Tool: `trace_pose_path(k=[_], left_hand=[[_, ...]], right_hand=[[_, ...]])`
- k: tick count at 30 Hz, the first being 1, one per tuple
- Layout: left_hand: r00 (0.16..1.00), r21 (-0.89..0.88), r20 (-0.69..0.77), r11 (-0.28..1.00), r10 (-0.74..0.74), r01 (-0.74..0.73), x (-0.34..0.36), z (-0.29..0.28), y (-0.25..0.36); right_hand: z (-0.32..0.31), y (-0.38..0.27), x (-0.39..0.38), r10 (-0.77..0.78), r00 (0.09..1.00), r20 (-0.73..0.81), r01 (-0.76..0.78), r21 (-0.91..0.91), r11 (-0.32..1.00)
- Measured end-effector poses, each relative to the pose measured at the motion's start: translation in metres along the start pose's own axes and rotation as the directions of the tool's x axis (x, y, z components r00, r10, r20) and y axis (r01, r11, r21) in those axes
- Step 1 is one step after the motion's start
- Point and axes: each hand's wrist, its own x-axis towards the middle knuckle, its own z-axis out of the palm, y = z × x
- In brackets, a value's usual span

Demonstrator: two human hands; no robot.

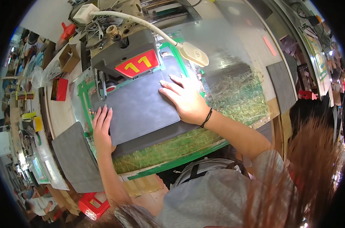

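Observation:
A grey, leather-like panel [142,108] lies on the table below the head of a sewing machine [117,57]. Its far left part reaches close to the presser foot and roller [104,89]. Under its near edge a darker sheet [153,139] shows. My right hand [187,100] rests flat on the panel's right side, fingers stretched toward the machine. Along the left edge lies my left hand [101,131], its fingers extended and touching the panel; its thumb is partly hidden. Neither hand is closed round anything.
A white lamp [194,54] on a bent neck hangs over the work's far right. Dark grey sheets drape at the table's left [75,155] and right [281,85]. Left of the machine stand a red box [59,89] and a cardboard box [69,57]. A red stool [93,205] is below.

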Motion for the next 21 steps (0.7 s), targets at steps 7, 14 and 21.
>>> trace_pose_path(k=[7,14,21], left_hand=[[1.0,0.027,0.02,1.0,-0.016,0.015,-0.007,-0.009,-0.011],[0.999,0.017,0.03,0.999,-0.028,0.027,-0.003,-0.007,-0.009],[1.0,-0.014,0.006,1.0,-0.011,0.011,0.005,0.003,0.003]], right_hand=[[0.009,-0.013,0.008,-0.004,1.0,0.018,0.004,-0.002,1.0],[0.005,-0.01,0.01,0.003,1.0,-0.015,-0.003,-0.025,1.0],[-0.008,0.006,0.002,-0.007,0.999,-0.033,0.006,-0.018,1.0]])
